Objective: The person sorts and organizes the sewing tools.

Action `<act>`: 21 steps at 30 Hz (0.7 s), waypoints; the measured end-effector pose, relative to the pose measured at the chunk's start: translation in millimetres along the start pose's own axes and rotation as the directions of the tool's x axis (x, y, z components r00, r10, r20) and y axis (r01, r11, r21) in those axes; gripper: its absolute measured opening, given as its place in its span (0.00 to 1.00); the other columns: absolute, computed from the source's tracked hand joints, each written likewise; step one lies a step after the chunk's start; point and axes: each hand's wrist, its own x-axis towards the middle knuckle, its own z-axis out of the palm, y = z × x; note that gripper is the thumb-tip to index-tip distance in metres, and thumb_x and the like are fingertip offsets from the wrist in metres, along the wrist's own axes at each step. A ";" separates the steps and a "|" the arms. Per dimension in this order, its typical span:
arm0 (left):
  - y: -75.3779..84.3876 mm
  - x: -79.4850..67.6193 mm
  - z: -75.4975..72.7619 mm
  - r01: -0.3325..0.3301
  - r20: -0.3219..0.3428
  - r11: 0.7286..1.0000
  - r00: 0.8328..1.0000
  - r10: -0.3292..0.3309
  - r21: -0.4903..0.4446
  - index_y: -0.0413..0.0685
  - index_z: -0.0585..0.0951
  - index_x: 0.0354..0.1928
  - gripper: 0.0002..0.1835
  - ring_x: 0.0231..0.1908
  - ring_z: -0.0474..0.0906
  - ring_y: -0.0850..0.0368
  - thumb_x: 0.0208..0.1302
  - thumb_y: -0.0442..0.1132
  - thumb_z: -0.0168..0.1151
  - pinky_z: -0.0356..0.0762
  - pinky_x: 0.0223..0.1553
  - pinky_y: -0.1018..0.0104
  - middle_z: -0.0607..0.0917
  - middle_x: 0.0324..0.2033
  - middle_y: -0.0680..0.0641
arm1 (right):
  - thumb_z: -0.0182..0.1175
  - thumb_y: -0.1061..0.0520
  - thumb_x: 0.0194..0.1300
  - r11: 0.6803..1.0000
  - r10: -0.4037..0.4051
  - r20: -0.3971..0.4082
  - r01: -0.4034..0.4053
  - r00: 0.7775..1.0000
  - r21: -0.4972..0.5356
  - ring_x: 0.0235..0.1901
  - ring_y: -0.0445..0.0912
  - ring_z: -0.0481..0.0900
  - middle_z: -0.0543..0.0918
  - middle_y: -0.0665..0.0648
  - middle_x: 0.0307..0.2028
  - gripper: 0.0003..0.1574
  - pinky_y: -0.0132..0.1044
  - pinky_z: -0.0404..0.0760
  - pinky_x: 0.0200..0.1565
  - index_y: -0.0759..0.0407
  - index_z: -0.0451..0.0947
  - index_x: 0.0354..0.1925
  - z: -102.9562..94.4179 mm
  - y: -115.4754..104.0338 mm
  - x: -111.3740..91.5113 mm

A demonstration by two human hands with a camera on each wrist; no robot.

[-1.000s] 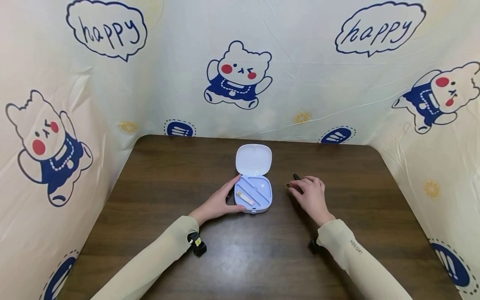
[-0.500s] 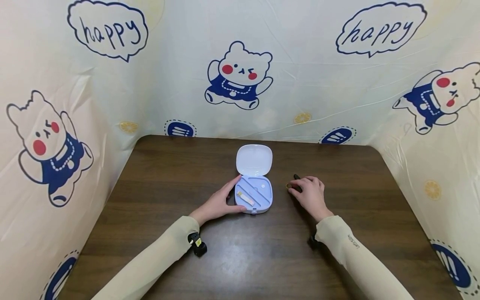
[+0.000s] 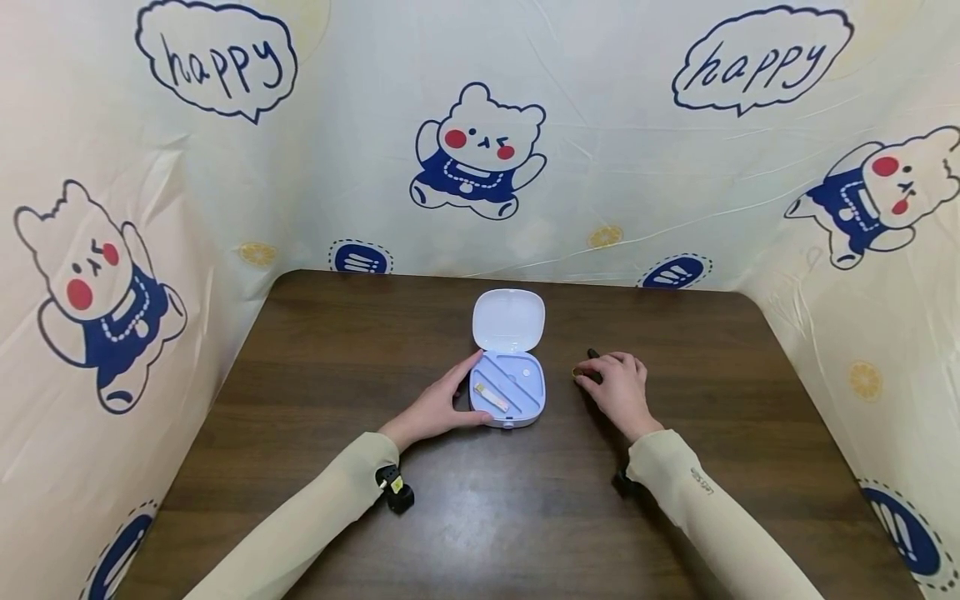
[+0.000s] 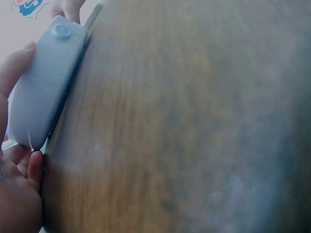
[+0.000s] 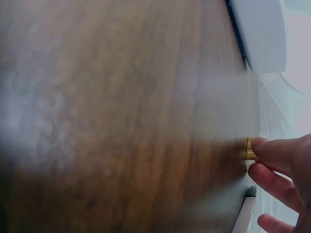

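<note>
A lavender-blue case (image 3: 507,387) stands open on the table, its pale lid (image 3: 508,320) raised at the back. My left hand (image 3: 431,407) grips the case from the left, thumb at the front and fingers round the far side. Inside, a small whitish stick with a yellowish end (image 3: 491,397) lies in a diagonal slot. To the right, my right hand (image 3: 621,390) pinches a patterned gold ring (image 5: 251,148) between thumb and fingertip, low by the tabletop. Partly hidden by that hand is a pale pen-like thing (image 5: 245,213) with a dark tip.
The brown wooden table (image 3: 360,333) has a patterned cloth (image 3: 600,167) hanging behind it and at both sides. A small round white spot (image 3: 526,372) shows inside the case. Black wrist cameras (image 3: 397,492) sit under both sleeves.
My right wrist and sleeve have shifted slightly left, and the ring has turned a little and come marginally nearer the case. The left hand and the case have stayed in place.
</note>
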 end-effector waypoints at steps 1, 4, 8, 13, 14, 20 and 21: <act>-0.1 -0.1 0.1 0.000 0.000 1.000 1.000 0.000 0.000 0.70 0.48 0.84 0.59 0.80 0.51 0.49 0.60 0.59 0.76 0.63 0.74 0.48 0.53 0.82 0.48 | 0.73 0.54 0.67 1.000 -0.003 -0.002 0.003 1.000 -0.003 0.61 0.64 0.71 0.90 0.60 0.48 0.12 0.73 0.51 0.67 0.54 0.91 0.47 0.1 0.0 0.0; -1.0 -0.3 0.5 0.000 0.002 1.000 1.000 0.000 0.000 0.71 0.47 0.84 0.59 0.80 0.52 0.50 0.60 0.60 0.76 0.64 0.73 0.48 0.53 0.82 0.49 | 0.73 0.53 0.67 1.000 -0.007 -0.006 0.007 1.000 -0.016 0.62 0.65 0.71 0.91 0.58 0.46 0.11 0.73 0.50 0.68 0.54 0.91 0.47 0.2 0.1 -0.3; -1.5 -1.1 0.7 -0.006 0.004 1.000 1.000 0.006 -0.005 0.71 0.47 0.84 0.59 0.80 0.52 0.50 0.60 0.59 0.77 0.65 0.73 0.48 0.53 0.82 0.48 | 0.73 0.53 0.66 0.999 -0.021 -0.017 0.020 1.000 -0.026 0.63 0.65 0.71 0.91 0.57 0.45 0.11 0.73 0.49 0.69 0.54 0.92 0.46 0.6 -0.1 -1.8; -2.9 -0.2 1.1 -0.004 0.002 1.000 1.000 0.004 -0.004 0.72 0.47 0.84 0.60 0.80 0.52 0.50 0.59 0.62 0.76 0.65 0.73 0.48 0.53 0.82 0.49 | 0.75 0.54 0.65 0.999 -0.046 -0.042 0.045 0.998 -0.029 0.62 0.64 0.71 0.92 0.56 0.43 0.10 0.73 0.49 0.69 0.54 0.92 0.45 -0.3 -2.8 -5.2; -3.2 0.0 1.1 -0.003 0.000 1.000 1.000 0.003 -0.004 0.73 0.47 0.84 0.60 0.80 0.52 0.50 0.59 0.62 0.76 0.65 0.73 0.48 0.53 0.82 0.49 | 0.75 0.54 0.64 0.998 -0.051 -0.048 0.049 0.998 -0.031 0.62 0.64 0.71 0.92 0.56 0.42 0.10 0.73 0.49 0.69 0.54 0.92 0.44 -0.8 -3.7 -5.9; -2.7 0.4 0.3 -0.002 -0.004 1.000 1.000 0.002 -0.014 0.72 0.47 0.84 0.60 0.80 0.52 0.50 0.59 0.61 0.77 0.63 0.74 0.48 0.54 0.82 0.49 | 0.75 0.56 0.64 0.997 -0.077 -0.069 0.076 0.995 -0.012 0.62 0.64 0.71 0.92 0.57 0.42 0.10 0.74 0.49 0.69 0.55 0.92 0.44 -6.4 -11.3 -9.8; -2.5 0.4 0.4 -0.002 -0.003 1.000 1.000 0.002 -0.016 0.72 0.47 0.84 0.60 0.80 0.52 0.50 0.59 0.61 0.77 0.63 0.74 0.48 0.54 0.82 0.49 | 0.75 0.56 0.63 0.997 -0.078 -0.069 0.078 0.995 -0.005 0.63 0.64 0.71 0.92 0.57 0.42 0.10 0.74 0.49 0.69 0.55 0.92 0.45 -7.4 -12.8 -10.5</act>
